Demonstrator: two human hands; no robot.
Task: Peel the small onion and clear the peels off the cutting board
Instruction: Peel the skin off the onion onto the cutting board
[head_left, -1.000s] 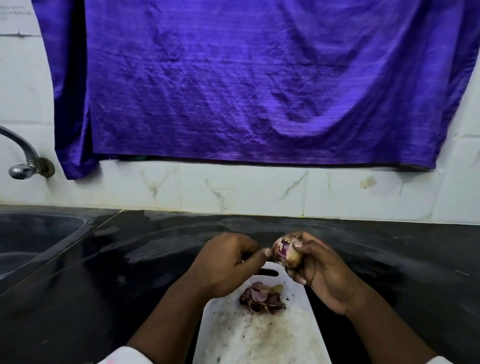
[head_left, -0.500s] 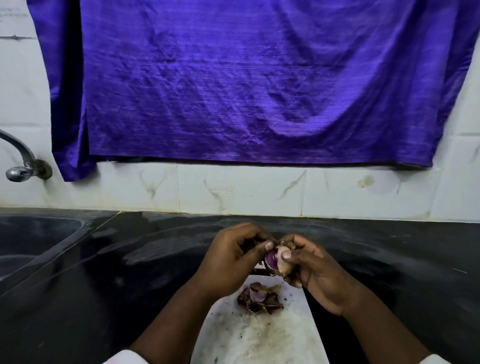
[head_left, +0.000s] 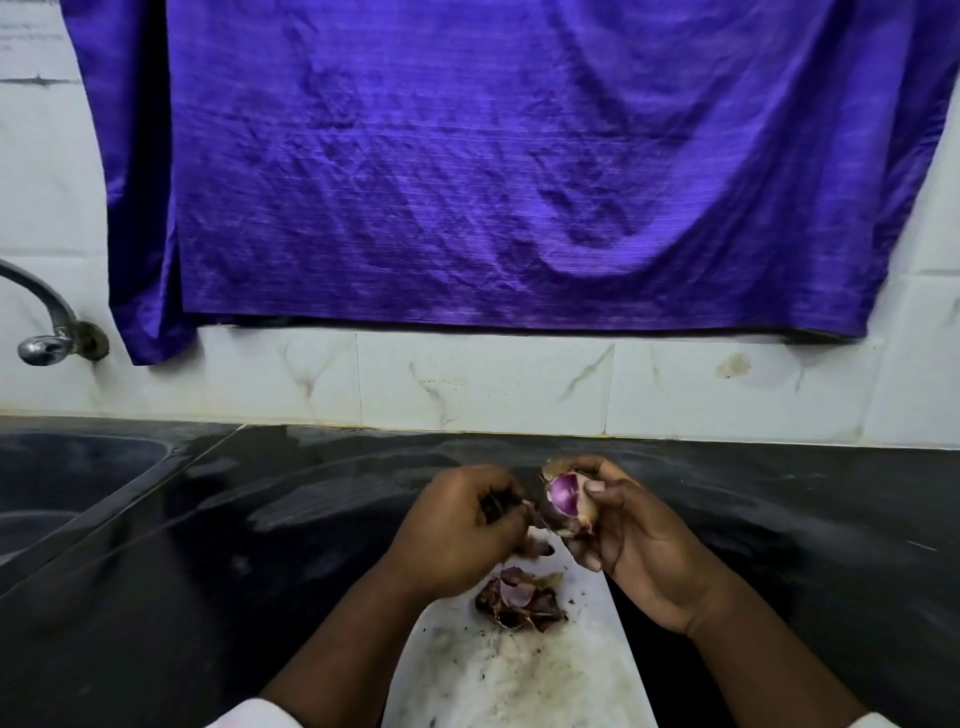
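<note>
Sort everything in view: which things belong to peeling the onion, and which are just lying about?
Job: onion, right hand holding it, left hand pinching a peel, peel pile, cutting board.
Idle: purple cloth, tap, sink, counter.

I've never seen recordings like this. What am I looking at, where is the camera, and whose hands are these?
There is no machine here. A person wears a wide-angle camera on the head, looking forward and down, so you see their own two hands from above. The right hand holds a small onion, partly peeled, with purple flesh showing. The left hand pinches a scrap of peel right beside it. Below them a white cutting board lies on a black counter, with a pile of peels and dark crumbs on it. To the left are a sink and a tap. A purple cloth hangs on the tiled wall behind.
</note>
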